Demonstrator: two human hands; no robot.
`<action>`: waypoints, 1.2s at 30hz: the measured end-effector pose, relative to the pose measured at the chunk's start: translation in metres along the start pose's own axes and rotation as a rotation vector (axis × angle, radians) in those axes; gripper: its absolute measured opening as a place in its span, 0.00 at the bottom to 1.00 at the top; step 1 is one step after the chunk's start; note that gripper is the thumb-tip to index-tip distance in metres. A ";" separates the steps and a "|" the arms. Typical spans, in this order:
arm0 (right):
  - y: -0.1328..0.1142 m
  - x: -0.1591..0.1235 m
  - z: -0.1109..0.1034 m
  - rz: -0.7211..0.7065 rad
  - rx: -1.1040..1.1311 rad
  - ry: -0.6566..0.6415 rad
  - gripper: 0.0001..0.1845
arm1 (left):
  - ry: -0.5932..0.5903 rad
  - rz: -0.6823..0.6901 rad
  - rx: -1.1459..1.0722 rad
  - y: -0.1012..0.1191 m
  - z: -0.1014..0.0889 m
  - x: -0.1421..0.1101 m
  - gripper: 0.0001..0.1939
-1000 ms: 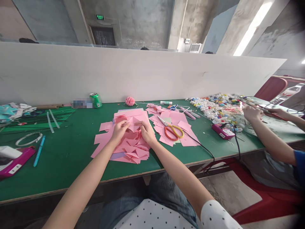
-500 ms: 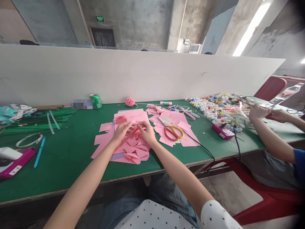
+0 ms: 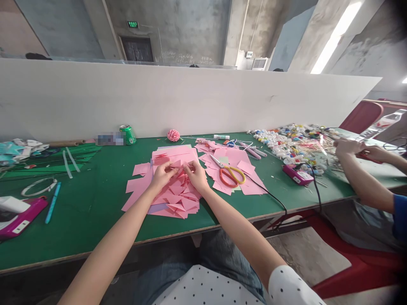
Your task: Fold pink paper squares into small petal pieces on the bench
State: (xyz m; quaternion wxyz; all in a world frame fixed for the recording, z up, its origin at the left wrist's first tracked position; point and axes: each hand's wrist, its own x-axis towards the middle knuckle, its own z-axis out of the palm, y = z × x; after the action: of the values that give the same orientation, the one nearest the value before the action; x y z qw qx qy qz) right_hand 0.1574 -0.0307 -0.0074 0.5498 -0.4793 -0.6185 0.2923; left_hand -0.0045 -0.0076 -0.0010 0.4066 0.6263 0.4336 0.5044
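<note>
My left hand (image 3: 163, 176) and my right hand (image 3: 196, 174) meet over a heap of folded pink paper pieces (image 3: 178, 199). Between them, their fingertips pinch a small piece of pink paper (image 3: 177, 164), partly covered by the fingers. Behind the hands lies a stack of pink sheets (image 3: 187, 153) with a row of folded pieces on it. Scissors (image 3: 229, 176) with one red and one yellow handle rest to the right, on more pink paper squares (image 3: 244, 167).
A pink paper ball (image 3: 173, 135) and a green can (image 3: 127, 134) stand near the white partition (image 3: 197, 101). Coloured caps (image 3: 286, 142) pile up at right, where another person's hands (image 3: 349, 147) work. A magenta power strip (image 3: 298, 174) trails a black cable.
The left fingers have shifted slightly along the small pink paper, and its upper edge shows more. The other person's hands have moved a little to the right.
</note>
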 end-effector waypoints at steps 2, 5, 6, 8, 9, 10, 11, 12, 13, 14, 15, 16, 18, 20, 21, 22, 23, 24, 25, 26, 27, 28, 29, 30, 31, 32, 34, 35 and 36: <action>-0.001 -0.001 0.000 -0.012 -0.006 -0.005 0.16 | 0.014 0.004 0.000 -0.001 0.000 0.000 0.23; -0.001 -0.001 0.000 -0.026 -0.024 -0.013 0.16 | 0.010 0.006 -0.006 -0.002 0.000 0.000 0.21; -0.001 -0.001 0.000 -0.028 -0.033 -0.015 0.16 | 0.009 0.005 -0.007 -0.002 0.000 -0.001 0.21; 0.000 -0.001 0.001 -0.032 -0.052 -0.011 0.16 | 0.016 0.000 -0.012 -0.003 -0.001 0.000 0.21; 0.001 0.000 0.001 -0.035 -0.062 -0.007 0.15 | 0.022 -0.003 -0.016 -0.003 -0.001 0.000 0.22; 0.001 0.000 0.001 -0.039 -0.072 -0.003 0.15 | 0.027 -0.005 -0.020 -0.003 -0.001 0.000 0.23; 0.001 0.000 0.001 -0.043 -0.080 0.001 0.15 | 0.030 -0.007 -0.025 -0.003 -0.001 0.000 0.24; 0.002 0.000 0.001 -0.047 -0.086 0.004 0.15 | 0.028 -0.008 -0.030 -0.003 -0.001 0.000 0.24; 0.002 0.001 0.001 -0.050 -0.092 0.007 0.15 | 0.023 -0.010 -0.034 -0.003 -0.002 0.000 0.25; 0.002 0.001 0.001 -0.053 -0.095 0.007 0.15 | 0.013 -0.014 -0.040 -0.002 -0.002 0.000 0.26; 0.002 0.001 0.001 -0.056 -0.096 0.006 0.15 | 0.004 -0.021 -0.048 -0.002 -0.002 0.000 0.27; 0.002 0.000 0.001 -0.059 -0.093 0.003 0.14 | -0.001 -0.033 -0.057 -0.001 -0.002 -0.001 0.29; 0.002 0.000 0.001 -0.058 -0.060 0.005 0.13 | 0.002 -0.067 -0.079 0.001 -0.002 -0.001 0.32; 0.002 0.000 0.002 -0.035 0.008 0.023 0.14 | 0.022 -0.097 -0.110 0.003 -0.002 -0.002 0.32; 0.003 0.001 0.003 -0.015 0.053 0.033 0.17 | 0.037 -0.107 -0.126 0.004 -0.002 -0.002 0.32; 0.004 0.001 0.004 0.005 0.099 0.041 0.19 | 0.050 -0.116 -0.141 0.005 -0.002 -0.001 0.32; 0.005 0.002 0.004 0.024 0.143 0.044 0.21 | 0.065 -0.122 -0.154 0.005 -0.002 -0.001 0.32; 0.006 0.003 0.005 0.040 0.178 0.044 0.23 | 0.080 -0.126 -0.163 0.006 -0.002 0.000 0.32; 0.007 0.004 0.005 0.052 0.201 0.041 0.23 | 0.091 -0.131 -0.168 0.006 -0.002 0.000 0.32; 0.008 0.004 0.006 0.060 0.211 0.031 0.22 | 0.097 -0.133 -0.171 0.006 -0.002 0.001 0.32; 0.009 0.005 0.006 0.063 0.209 0.014 0.21 | 0.097 -0.135 -0.174 0.005 -0.002 0.001 0.32; 0.010 0.005 0.005 0.060 0.199 -0.010 0.19 | 0.094 -0.135 -0.178 0.005 -0.002 0.001 0.32; 0.010 0.005 0.005 0.052 0.185 -0.035 0.18 | 0.089 -0.134 -0.182 0.004 -0.003 0.001 0.32; 0.010 0.005 0.005 0.043 0.172 -0.056 0.18 | 0.084 -0.134 -0.186 0.004 -0.003 0.001 0.32; 0.009 0.005 0.004 0.034 0.160 -0.072 0.19 | 0.081 -0.133 -0.186 0.003 -0.003 0.001 0.32; 0.009 0.004 0.004 0.026 0.149 -0.078 0.19 | 0.080 -0.134 -0.185 0.002 -0.002 0.001 0.31; 0.007 0.004 0.003 0.017 0.127 -0.079 0.20 | 0.073 -0.136 -0.177 0.002 -0.002 0.001 0.31; 0.005 0.003 0.003 0.013 0.111 -0.076 0.20 | 0.070 -0.136 -0.173 0.002 -0.002 0.001 0.31; 0.004 0.003 0.002 0.008 0.095 -0.074 0.20 | 0.066 -0.135 -0.170 0.002 -0.002 0.000 0.31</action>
State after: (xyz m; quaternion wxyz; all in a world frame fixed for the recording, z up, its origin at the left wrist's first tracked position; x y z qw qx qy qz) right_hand 0.1565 -0.0256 -0.0104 0.5475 -0.4440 -0.6219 0.3411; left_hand -0.0063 -0.0077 0.0016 0.4768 0.5420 0.4436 0.5311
